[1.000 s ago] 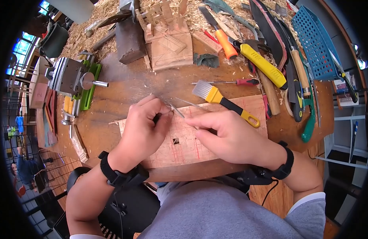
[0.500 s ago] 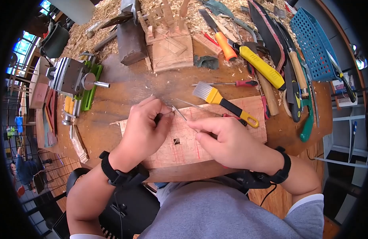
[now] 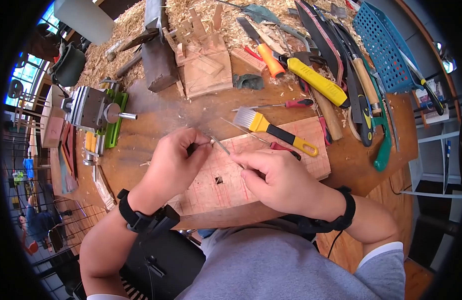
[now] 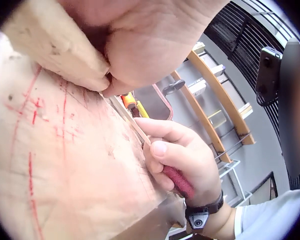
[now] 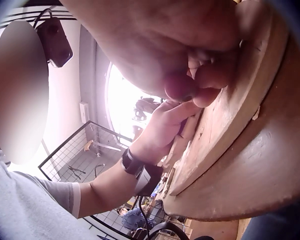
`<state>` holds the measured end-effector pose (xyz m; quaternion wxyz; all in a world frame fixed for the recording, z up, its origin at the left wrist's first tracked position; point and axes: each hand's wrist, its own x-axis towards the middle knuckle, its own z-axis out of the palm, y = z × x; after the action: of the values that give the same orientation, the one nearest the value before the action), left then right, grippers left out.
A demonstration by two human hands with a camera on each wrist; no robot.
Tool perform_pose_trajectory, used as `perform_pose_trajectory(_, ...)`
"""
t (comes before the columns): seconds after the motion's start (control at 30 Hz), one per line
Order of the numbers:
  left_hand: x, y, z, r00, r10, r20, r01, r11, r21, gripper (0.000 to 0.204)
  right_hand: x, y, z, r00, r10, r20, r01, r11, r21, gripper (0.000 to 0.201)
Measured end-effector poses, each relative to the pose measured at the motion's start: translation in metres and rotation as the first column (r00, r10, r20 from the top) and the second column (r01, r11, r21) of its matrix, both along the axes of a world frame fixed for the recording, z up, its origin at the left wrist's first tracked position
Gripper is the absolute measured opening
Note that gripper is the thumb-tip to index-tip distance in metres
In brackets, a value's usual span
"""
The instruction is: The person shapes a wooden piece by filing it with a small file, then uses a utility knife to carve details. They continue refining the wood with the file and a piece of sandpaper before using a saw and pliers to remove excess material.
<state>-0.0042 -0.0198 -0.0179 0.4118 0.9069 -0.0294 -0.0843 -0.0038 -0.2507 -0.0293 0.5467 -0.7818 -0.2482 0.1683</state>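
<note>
Two hands meet over one red-lined wooden board [image 3: 241, 192], cut through by one square hole [image 3: 219, 180], at the near edge of a workbench [image 3: 156, 115]; the left hand [image 3: 173, 156], fingers curled in, pinches one small piece of wood [image 4: 55, 47] above the board, though whether the two touch cannot be told; the right hand [image 3: 278, 177] pinches one slim tool [image 3: 221, 145] between thumb and forefinger, its red handle [image 4: 179, 181] under the curled remaining fingers, its far end at the left fingertips; one wide brush [image 3: 283, 133], yellow and black, lies with its handle over the board; three more red-handled tools lie near, one [image 3: 283, 147] with its shaft across the board, one [image 3: 298, 103] beyond the brush, one [image 3: 325, 131] at the board's right end; farther back rest one yellow utility knife [image 3: 318, 82], one orange-handled tool [image 3: 271, 60] and one blue basket [image 3: 386, 52]; one vise [image 3: 88, 110] stands at left; two black straps, one per wrist, circle the arms.
</note>
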Motion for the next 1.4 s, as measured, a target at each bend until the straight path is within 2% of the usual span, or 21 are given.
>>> perform_pose_trajectory(0.17,0.0,-0.002,0.006,0.986,-0.102,0.132,0.088,0.99,0.113,0.008,0.002,0.003,-0.001,0.996,0.029,0.084,-0.024,0.998,-0.063,0.027)
perform_pose_trajectory(0.37,-0.001,-0.003,0.005,0.978,-0.136,0.16,0.119,0.987,0.11,0.007,0.005,0.004,-0.005,0.986,0.062,0.155,-0.052,0.996,-0.068,0.031)
perform_pose_trajectory(0.5,-0.002,-0.002,0.004,0.983,-0.11,0.144,0.101,0.993,0.066,0.007,0.004,0.006,-0.006,0.992,0.04,0.118,-0.039,0.999,-0.008,0.031)
perform_pose_trajectory(0.57,-0.001,-0.001,0.005,0.984,-0.124,0.13,0.115,0.99,0.075,0.007,0.0,0.001,-0.007,0.976,0.021,0.215,-0.023,1.0,0.004,0.031)
perform_pose_trajectory(0.7,0.001,0.0,0.001,0.973,-0.148,0.175,0.135,0.987,0.083,0.006,0.007,0.008,-0.004,0.983,0.058,0.173,-0.052,0.998,-0.043,0.029)
perform_pose_trajectory(0.87,0.0,0.0,0.001,0.976,-0.135,0.17,0.122,0.989,0.083,0.005,0.001,0.001,-0.008,0.989,0.036,0.145,-0.036,0.999,-0.002,0.029)
perform_pose_trajectory(1.0,0.003,0.0,-0.001,0.978,-0.135,0.161,0.127,0.99,0.056,0.006,0.01,0.008,-0.003,0.985,0.069,0.157,-0.066,0.998,-0.02,0.03)
perform_pose_trajectory(1.07,0.002,0.002,0.001,0.986,-0.124,0.109,0.12,0.992,0.043,0.007,0.007,0.007,0.0,0.993,0.076,0.096,-0.071,0.996,-0.053,0.03)
perform_pose_trajectory(1.2,0.005,0.0,0.004,0.982,-0.16,0.104,0.151,0.985,0.088,0.008,0.004,0.013,-0.003,0.981,0.035,0.19,-0.034,0.999,-0.007,0.03)
perform_pose_trajectory(1.27,0.006,0.001,0.006,0.986,-0.154,0.066,0.149,0.986,0.074,0.008,0.013,0.02,0.005,0.996,0.076,0.052,-0.075,0.997,-0.023,0.03)
perform_pose_trajectory(1.4,0.004,0.002,0.005,0.986,-0.138,0.095,0.13,0.988,0.083,0.008,0.0,0.01,-0.003,0.999,-0.001,0.055,0.001,1.0,-0.002,0.03)
